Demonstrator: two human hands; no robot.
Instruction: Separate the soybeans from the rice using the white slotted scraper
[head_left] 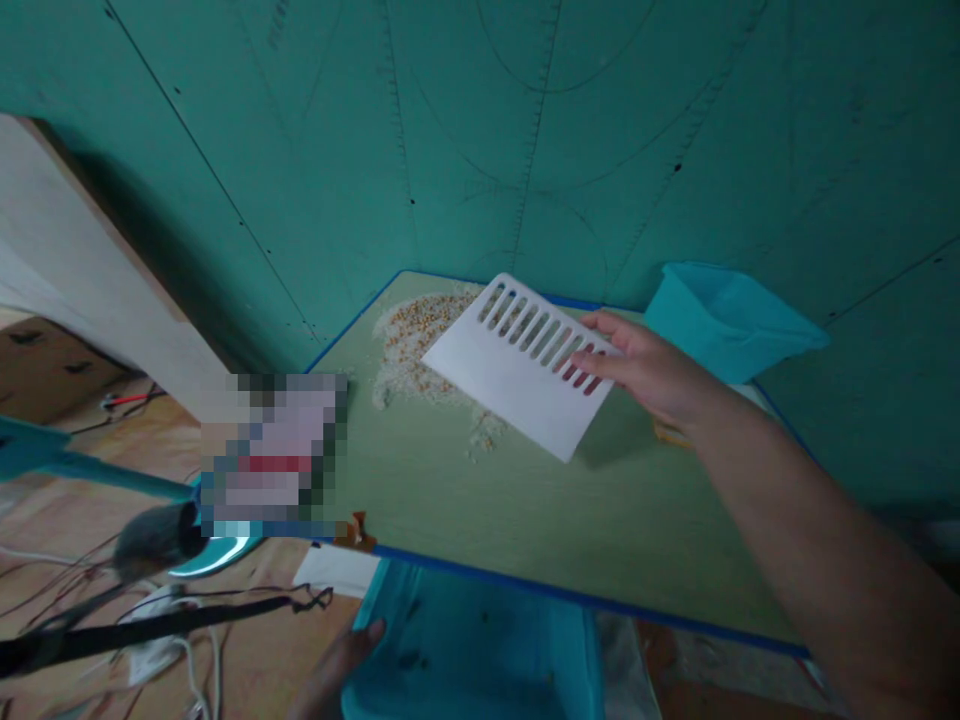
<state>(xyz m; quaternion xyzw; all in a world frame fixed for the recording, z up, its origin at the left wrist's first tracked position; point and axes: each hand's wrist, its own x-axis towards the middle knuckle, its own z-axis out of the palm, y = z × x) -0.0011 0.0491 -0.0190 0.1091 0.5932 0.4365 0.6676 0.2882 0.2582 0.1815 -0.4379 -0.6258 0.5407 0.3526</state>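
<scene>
Grips a white slotted scraper [517, 390] by its right end in the right hand [637, 358], pinched closed with the thumb across the slots and most of the fingers hidden behind. To the left of that grip, on the green table [420, 480], a loose spread of mixed grain [409, 345], white with yellow kernels, partly covered in this view by the scraper's left end; at the plain edge, a smaller scatter. Points the long axis from lower right to upper left, with the slots toward the wall [337, 200] and the plain edge toward the body. Tilts over the table, to judge by the shadow beneath the right end; cannot tell contact from clearance at the left corner. Is nearer the grain with the right hand, reaching in from the lower right, forearm sloping up and left, past a turquoise bag [739, 315]. Rests the left hand [346, 655] low, thumb at the left rim of a blue basin [480, 600] below the table edge; cannot tell, with its fingers unseen, between gripping and merely touching.
</scene>
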